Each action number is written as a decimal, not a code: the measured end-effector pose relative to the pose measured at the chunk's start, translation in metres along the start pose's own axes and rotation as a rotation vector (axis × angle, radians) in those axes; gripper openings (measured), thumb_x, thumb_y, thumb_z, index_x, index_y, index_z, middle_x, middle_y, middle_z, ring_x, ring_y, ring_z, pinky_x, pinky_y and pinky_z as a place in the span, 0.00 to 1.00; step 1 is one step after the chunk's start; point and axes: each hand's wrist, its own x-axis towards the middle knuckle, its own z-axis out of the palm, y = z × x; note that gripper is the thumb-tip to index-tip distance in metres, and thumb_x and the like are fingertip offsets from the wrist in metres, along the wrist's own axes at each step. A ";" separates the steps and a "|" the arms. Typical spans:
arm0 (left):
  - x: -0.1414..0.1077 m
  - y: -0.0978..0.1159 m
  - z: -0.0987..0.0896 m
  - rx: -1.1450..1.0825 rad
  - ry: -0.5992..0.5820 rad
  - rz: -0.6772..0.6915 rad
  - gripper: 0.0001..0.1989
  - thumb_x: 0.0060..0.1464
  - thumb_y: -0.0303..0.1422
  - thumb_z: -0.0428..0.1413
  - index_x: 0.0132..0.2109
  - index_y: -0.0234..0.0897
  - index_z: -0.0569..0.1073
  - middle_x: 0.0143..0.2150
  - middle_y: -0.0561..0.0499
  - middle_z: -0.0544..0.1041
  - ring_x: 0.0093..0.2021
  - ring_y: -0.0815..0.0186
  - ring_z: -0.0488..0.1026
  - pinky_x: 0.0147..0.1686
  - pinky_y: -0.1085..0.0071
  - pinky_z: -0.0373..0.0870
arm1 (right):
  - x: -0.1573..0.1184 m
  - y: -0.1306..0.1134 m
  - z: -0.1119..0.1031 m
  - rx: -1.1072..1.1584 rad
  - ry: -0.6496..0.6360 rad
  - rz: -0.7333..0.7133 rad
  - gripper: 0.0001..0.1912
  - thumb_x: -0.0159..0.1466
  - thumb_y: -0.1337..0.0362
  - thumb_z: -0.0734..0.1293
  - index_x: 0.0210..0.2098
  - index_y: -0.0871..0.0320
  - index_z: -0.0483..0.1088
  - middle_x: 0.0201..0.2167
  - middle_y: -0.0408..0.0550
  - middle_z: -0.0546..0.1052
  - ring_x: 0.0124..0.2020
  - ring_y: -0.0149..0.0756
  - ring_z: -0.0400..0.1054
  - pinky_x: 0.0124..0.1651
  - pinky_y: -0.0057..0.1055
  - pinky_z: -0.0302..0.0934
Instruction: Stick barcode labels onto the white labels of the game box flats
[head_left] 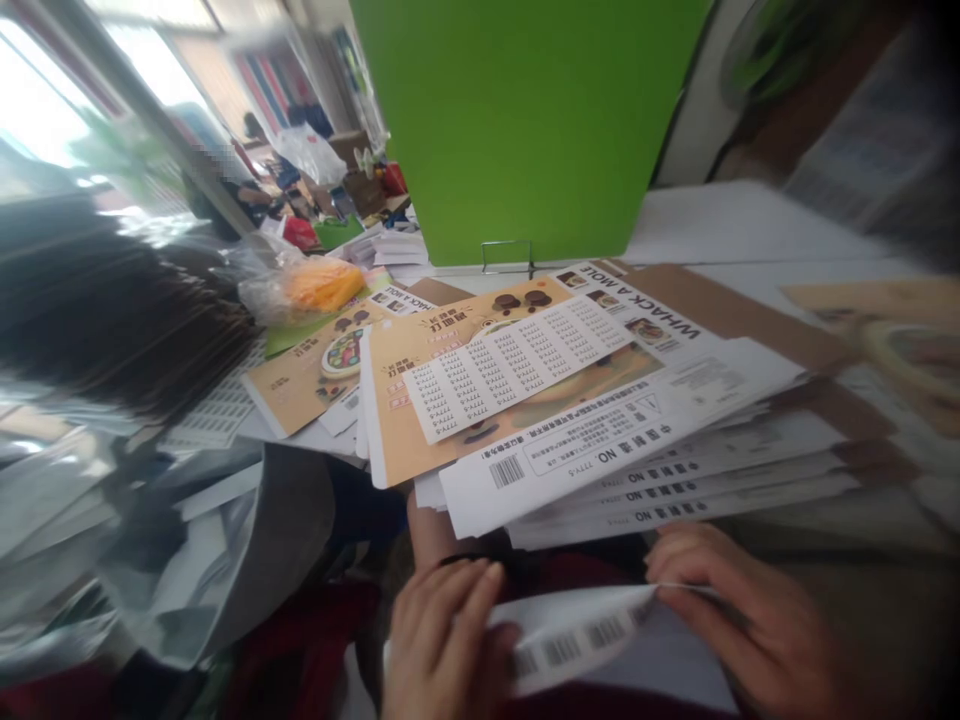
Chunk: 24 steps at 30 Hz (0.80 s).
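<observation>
A curved white sheet of barcode labels is between my hands, low in front of me. My left hand is closed on its left part, the thumb partly hidden. The far right corner is pinched between thumb and fingers of my right hand. Just beyond them lies a stack of flat printed cartons, orange and white, marked "WHACK A MOLE". On the top carton rests a white sheet of small labels printed in rows.
A green panel stands upright behind the cartons. At left are a tall, blurred stack of dark sheets and a grey bin holding paper scraps. An orange bundle in clear plastic sits farther back. Another person is in the background.
</observation>
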 end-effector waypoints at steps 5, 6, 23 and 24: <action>0.032 0.039 0.024 -0.257 -0.108 0.073 0.15 0.62 0.36 0.57 0.53 0.34 0.70 0.42 0.43 0.79 0.42 0.58 0.75 0.46 0.61 0.71 | 0.013 -0.024 0.011 0.062 0.026 -0.106 0.05 0.66 0.70 0.61 0.36 0.54 0.67 0.32 0.45 0.73 0.37 0.34 0.69 0.52 0.33 0.63; 0.034 0.041 0.028 -0.280 -0.108 0.052 0.11 0.62 0.32 0.55 0.51 0.36 0.71 0.41 0.45 0.79 0.39 0.59 0.75 0.43 0.62 0.71 | 0.014 -0.024 0.012 0.077 0.022 -0.113 0.05 0.66 0.70 0.61 0.36 0.54 0.67 0.31 0.45 0.73 0.36 0.34 0.69 0.53 0.35 0.63; 0.010 -0.004 0.018 -0.479 -0.290 -0.350 0.06 0.60 0.31 0.57 0.41 0.42 0.79 0.35 0.51 0.81 0.34 0.64 0.78 0.36 0.76 0.70 | 0.023 -0.017 0.004 0.254 0.022 0.258 0.12 0.64 0.58 0.66 0.26 0.54 0.70 0.26 0.43 0.74 0.31 0.33 0.70 0.32 0.26 0.62; 0.008 -0.009 0.014 -0.491 -0.313 -0.409 0.06 0.58 0.31 0.58 0.41 0.43 0.80 0.35 0.52 0.81 0.34 0.63 0.78 0.35 0.76 0.70 | 0.023 -0.015 0.002 0.254 0.014 0.305 0.12 0.64 0.56 0.66 0.26 0.54 0.71 0.26 0.44 0.74 0.31 0.34 0.70 0.31 0.26 0.62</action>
